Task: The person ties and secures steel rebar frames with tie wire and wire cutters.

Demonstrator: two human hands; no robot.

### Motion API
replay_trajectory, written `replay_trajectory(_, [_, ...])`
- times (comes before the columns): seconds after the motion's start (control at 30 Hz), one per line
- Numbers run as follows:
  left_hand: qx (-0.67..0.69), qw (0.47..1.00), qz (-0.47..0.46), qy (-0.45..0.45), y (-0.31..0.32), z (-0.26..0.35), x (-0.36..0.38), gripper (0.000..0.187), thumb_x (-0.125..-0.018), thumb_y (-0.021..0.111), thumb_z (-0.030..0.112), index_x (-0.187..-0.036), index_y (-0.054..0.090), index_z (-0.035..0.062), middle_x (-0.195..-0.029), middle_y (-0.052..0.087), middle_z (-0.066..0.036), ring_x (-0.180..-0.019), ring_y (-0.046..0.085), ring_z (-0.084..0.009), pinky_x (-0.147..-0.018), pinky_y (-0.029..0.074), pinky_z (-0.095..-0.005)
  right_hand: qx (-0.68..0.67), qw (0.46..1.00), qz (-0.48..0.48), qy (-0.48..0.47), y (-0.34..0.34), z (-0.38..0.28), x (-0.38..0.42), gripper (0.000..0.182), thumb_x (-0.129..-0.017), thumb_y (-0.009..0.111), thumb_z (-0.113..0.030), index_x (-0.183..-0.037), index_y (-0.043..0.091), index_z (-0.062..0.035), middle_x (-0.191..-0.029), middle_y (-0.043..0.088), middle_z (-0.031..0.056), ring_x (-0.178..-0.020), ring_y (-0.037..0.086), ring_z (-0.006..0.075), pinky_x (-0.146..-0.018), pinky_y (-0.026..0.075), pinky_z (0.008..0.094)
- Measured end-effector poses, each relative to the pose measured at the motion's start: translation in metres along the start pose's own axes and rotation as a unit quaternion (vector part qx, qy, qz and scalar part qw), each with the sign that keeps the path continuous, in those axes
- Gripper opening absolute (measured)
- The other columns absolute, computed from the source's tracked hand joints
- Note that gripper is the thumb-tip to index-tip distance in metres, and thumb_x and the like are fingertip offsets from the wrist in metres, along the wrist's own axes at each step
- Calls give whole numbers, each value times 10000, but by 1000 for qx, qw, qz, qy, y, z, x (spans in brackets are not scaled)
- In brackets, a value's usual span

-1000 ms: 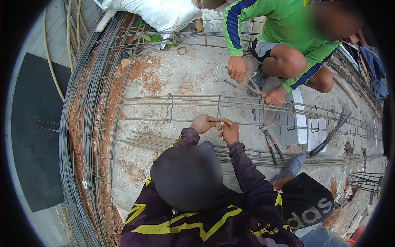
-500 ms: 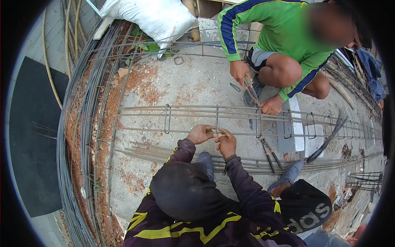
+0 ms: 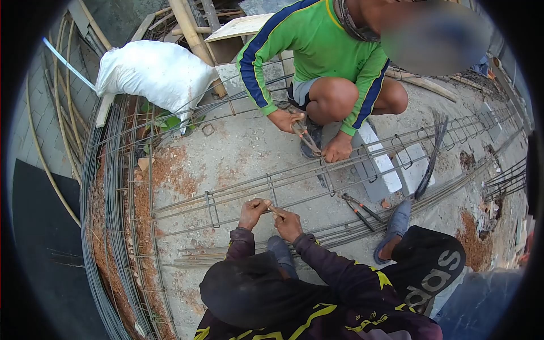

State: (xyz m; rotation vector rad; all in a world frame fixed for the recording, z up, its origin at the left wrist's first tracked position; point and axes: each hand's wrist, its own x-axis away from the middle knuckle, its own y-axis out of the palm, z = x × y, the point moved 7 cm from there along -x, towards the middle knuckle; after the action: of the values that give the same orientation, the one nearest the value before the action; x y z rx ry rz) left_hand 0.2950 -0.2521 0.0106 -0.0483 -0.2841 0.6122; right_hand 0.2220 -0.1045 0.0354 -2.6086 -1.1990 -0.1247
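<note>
Long steel bars [image 3: 238, 196] with rectangular stirrups run across in front of me. At the near lower corner of one stirrup [image 3: 272, 190], my left hand [image 3: 253, 214] is closed, fingertips pinched together by the bar. Just right of it, my right hand [image 3: 288, 224] pinches at the same corner, its fingertips almost meeting the left ones. Whatever lies between the fingers is too small to make out. A pair of pincers [image 3: 361, 212] with red and black handles lies on the concrete to the right, below the bars.
Opposite me a co-worker in a green shirt [image 3: 317, 42] crouches, working pincers [image 3: 306, 137] at another stirrup. Pale blocks [image 3: 378, 164] sit under the bars, near a bundle of thin wire [image 3: 433, 153]. Long rods [image 3: 116, 226] line the left; a white sack [image 3: 153, 73] lies behind.
My view has turned, so the bars now slope up to the right. Both hands stay at the same stirrup corner, still pinched. The co-worker's pincers remain at the neighbouring stirrup.
</note>
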Motion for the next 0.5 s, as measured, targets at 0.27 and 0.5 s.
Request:
replay_trajectory(0.27, [10, 998, -57, -6, 7, 8, 1, 333, -933, 575, 313, -1007, 687, 7, -855, 666, -50, -838, 613, -135, -793, 494, -295, -59, 998, 17, 33, 1, 0, 14, 325, -868, 600, -110, -1189, 646, -89, -641, 594, 17, -543, 461, 70, -532, 419, 253])
replay_trajectory(0.5, [-7, 996, -26, -81, -5, 12, 1, 500, -943, 505, 457, -1117, 649, 11, -985, 638, -109, -868, 622, -190, -806, 515, -320, -213, 966, 3, 149, 10, 38, 41, 299, -877, 596, -70, -1171, 644, -43, -605, 524, -18, -452, 387, 43, -410, 324, 218])
